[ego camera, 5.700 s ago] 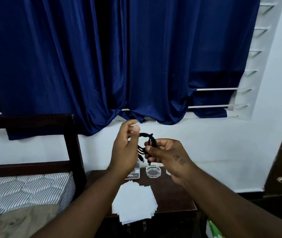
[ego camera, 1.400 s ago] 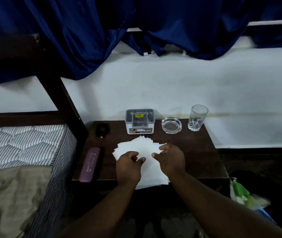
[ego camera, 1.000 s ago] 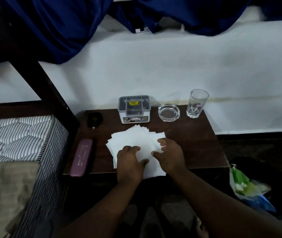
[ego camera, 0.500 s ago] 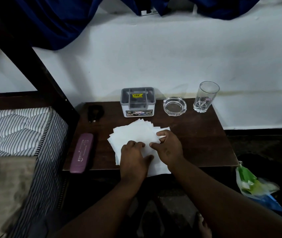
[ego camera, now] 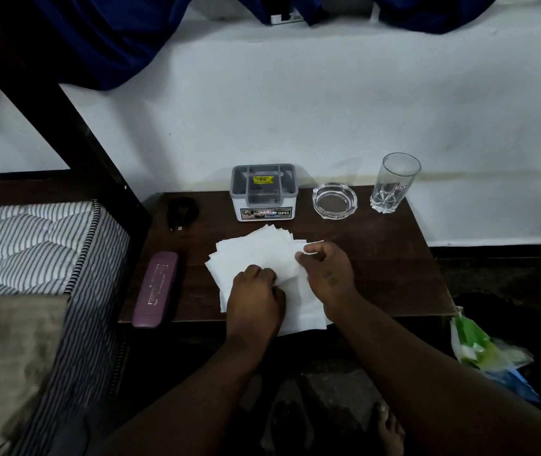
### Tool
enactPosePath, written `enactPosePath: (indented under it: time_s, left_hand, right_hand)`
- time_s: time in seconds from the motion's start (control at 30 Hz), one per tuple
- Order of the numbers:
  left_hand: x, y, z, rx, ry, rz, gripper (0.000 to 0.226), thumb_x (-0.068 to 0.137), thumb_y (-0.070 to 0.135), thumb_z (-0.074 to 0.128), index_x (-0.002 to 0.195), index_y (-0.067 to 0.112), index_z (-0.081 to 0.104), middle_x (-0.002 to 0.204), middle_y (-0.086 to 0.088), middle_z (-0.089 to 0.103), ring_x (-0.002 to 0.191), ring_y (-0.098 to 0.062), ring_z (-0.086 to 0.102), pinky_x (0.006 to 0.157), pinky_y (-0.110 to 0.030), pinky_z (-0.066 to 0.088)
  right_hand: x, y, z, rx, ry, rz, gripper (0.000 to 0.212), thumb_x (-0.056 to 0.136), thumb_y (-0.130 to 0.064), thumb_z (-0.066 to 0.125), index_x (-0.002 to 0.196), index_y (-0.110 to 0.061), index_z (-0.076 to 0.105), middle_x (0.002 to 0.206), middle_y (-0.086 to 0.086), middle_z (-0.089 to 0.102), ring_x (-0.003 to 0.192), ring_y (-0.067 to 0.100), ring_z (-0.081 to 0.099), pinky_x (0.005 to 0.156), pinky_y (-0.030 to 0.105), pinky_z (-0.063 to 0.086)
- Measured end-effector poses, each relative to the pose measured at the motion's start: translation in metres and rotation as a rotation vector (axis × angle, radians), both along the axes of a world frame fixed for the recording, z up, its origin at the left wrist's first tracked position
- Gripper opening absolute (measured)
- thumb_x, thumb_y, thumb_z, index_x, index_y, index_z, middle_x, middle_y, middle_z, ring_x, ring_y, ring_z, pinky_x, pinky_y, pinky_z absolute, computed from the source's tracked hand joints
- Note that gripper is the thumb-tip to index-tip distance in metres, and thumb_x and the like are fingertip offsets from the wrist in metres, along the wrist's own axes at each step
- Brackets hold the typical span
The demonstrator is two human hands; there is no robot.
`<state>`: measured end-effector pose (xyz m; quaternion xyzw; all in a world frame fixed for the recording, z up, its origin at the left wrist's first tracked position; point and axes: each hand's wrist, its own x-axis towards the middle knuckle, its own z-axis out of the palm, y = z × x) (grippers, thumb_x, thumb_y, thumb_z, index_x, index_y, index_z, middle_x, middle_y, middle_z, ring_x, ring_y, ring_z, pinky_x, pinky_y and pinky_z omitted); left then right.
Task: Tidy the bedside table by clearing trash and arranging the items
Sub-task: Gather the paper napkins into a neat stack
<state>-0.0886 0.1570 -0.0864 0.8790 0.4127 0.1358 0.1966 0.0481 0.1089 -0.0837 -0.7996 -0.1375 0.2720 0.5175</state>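
Partly overhanging table (ego camera: 377, 274) edge, papers (ego camera: 256, 251), left fingers (ego camera: 259, 273) curled gripping, right fingers (ego camera: 315, 250) pinching.

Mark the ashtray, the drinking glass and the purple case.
Ashtray (ego camera: 334, 201), head view: its clear base.
Drinking glass (ego camera: 394, 184), head view: its side wall.
Purple case (ego camera: 155, 289), head view: its top face.
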Motion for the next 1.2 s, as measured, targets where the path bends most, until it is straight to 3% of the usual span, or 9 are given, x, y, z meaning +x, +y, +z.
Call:
enactPosePath:
  time_s: [0.13,0.33,0.47,0.57,0.63,0.8,0.97,1.1,1.2]
  left_hand:
    - [-0.001,0.000,0.005,0.047,-0.064,0.028,0.013,0.087,0.008,0.056,0.085,0.005,0.068,0.087,-0.013,0.066,0.086,-0.031,0.063,0.079,-0.037,0.046]
    - [-0.001,-0.005,0.011,0.222,-0.078,-0.066,0.012,0.081,0.000,0.066,0.090,0.006,0.073,0.088,-0.012,0.068,0.082,-0.032,0.064,0.073,-0.041,0.054]
    - [-0.007,-0.011,0.007,0.347,-0.001,-0.236,0.020,0.077,0.002,0.069,0.094,0.012,0.074,0.090,-0.007,0.067,0.081,-0.029,0.063,0.073,-0.039,0.055]
    - [-0.012,-0.016,0.004,0.331,0.045,-0.343,0.025,0.080,0.008,0.062,0.101,0.015,0.074,0.095,-0.005,0.067,0.085,-0.028,0.064,0.076,-0.042,0.054]
    - [-0.015,-0.019,0.003,0.260,-0.001,-0.343,0.027,0.085,0.017,0.061,0.109,0.016,0.073,0.099,-0.003,0.068,0.088,-0.027,0.064,0.079,-0.041,0.054]
    - [-0.020,-0.025,0.010,-0.077,-0.279,0.040,0.042,0.092,0.055,0.053,0.111,0.023,0.072,0.108,0.007,0.071,0.104,-0.015,0.063,0.093,-0.036,0.053]
    - [-0.023,-0.003,0.010,-0.239,-0.275,0.299,0.040,0.090,0.031,0.069,0.125,0.012,0.066,0.126,-0.007,0.065,0.120,-0.027,0.058,0.105,-0.042,0.047]
    - [-0.021,0.000,0.006,-0.180,-0.039,0.203,0.063,0.088,0.045,0.065,0.144,0.020,0.051,0.146,-0.004,0.051,0.133,-0.026,0.046,0.113,-0.037,0.035]
    - [-0.021,-0.004,-0.001,-0.088,0.089,0.112,0.071,0.086,0.050,0.063,0.151,0.031,0.041,0.153,-0.001,0.040,0.137,-0.027,0.038,0.113,-0.041,0.037]
  right_hand:
    - [0.004,0.000,0.005,0.019,-0.036,-0.012,0.030,0.094,-0.036,0.069,0.101,-0.007,0.069,0.095,0.012,0.072,0.093,0.032,0.069,0.091,0.050,0.056]
    - [0.003,0.004,0.021,0.191,0.587,-0.022,0.037,0.092,-0.046,0.070,0.094,-0.010,0.062,0.089,0.016,0.073,0.084,0.031,0.071,0.080,0.040,0.062]
    - [0.010,-0.004,0.022,0.144,0.665,0.020,0.024,0.086,-0.029,0.077,0.104,-0.014,0.075,0.105,0.014,0.079,0.086,0.028,0.074,0.074,0.039,0.064]
    - [0.012,-0.009,0.021,0.012,0.549,0.057,0.034,0.082,-0.004,0.077,0.115,0.001,0.070,0.110,0.024,0.075,0.090,0.036,0.072,0.084,0.052,0.061]
    - [0.013,-0.013,0.020,-0.034,0.448,0.079,0.033,0.081,0.005,0.075,0.114,0.001,0.070,0.106,0.025,0.075,0.090,0.040,0.072,0.080,0.051,0.061]
    - [0.011,-0.017,0.016,-0.011,0.290,0.063,0.032,0.080,0.015,0.067,0.111,0.006,0.069,0.107,0.031,0.072,0.094,0.045,0.071,0.087,0.058,0.058]
    - [0.016,-0.019,0.007,-0.106,0.088,0.141,0.031,0.080,0.007,0.073,0.110,0.002,0.069,0.106,0.021,0.074,0.098,0.038,0.072,0.087,0.047,0.059]
    - [0.015,-0.020,0.002,-0.284,-0.255,0.258,0.033,0.081,-0.014,0.079,0.109,-0.003,0.067,0.107,0.012,0.072,0.101,0.031,0.068,0.088,0.036,0.054]
    - [0.009,-0.024,0.002,-0.425,-0.494,0.284,0.040,0.083,-0.026,0.075,0.117,-0.008,0.064,0.120,0.013,0.062,0.114,0.035,0.058,0.093,0.040,0.051]
